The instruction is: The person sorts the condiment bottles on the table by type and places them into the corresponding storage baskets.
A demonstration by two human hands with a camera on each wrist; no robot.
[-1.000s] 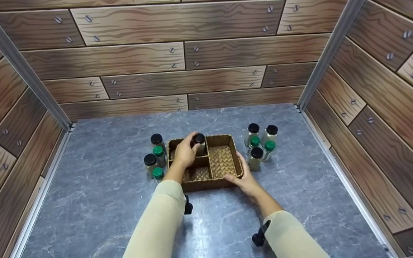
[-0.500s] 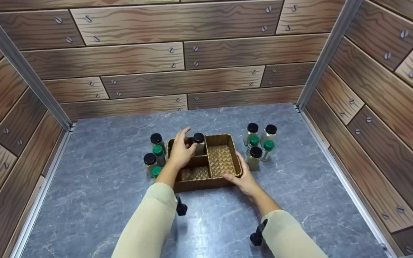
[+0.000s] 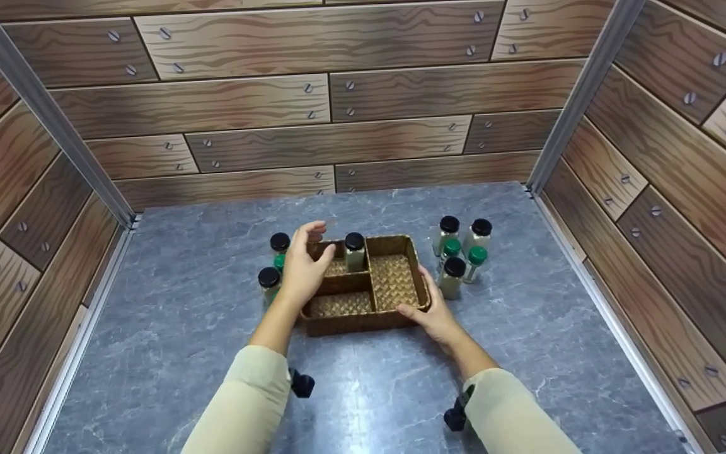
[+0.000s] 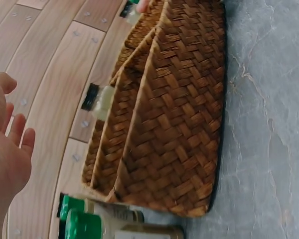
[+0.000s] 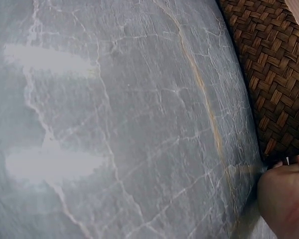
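Note:
A brown woven basket (image 3: 350, 324) with three compartments stands on the grey marbled surface. One black-capped spice jar (image 3: 355, 254) stands upright in its back left compartment, against the divider. My left hand (image 3: 302, 270) is raised over the basket's left edge, fingers apart and holding nothing; the left wrist view shows the same hand (image 4: 9, 149) apart from the basket. At the basket's front right corner my right hand (image 3: 437, 320) grips the wall, thumb over the rim and fingers along the outer side. In the right wrist view only part of that hand (image 5: 285, 199) shows.
Left of the basket stand black-capped jars (image 3: 268, 278) and green-capped jars (image 4: 84, 224), partly hidden by my left arm. Several more jars (image 3: 452, 270) with black or green caps stand close to the basket's right side. Wood-patterned walls (image 3: 249, 145) enclose the back and sides.
My left hand has let go of the black-capped jar in the back left compartment and moved left, away from it. The right hand keeps its grip on the basket.

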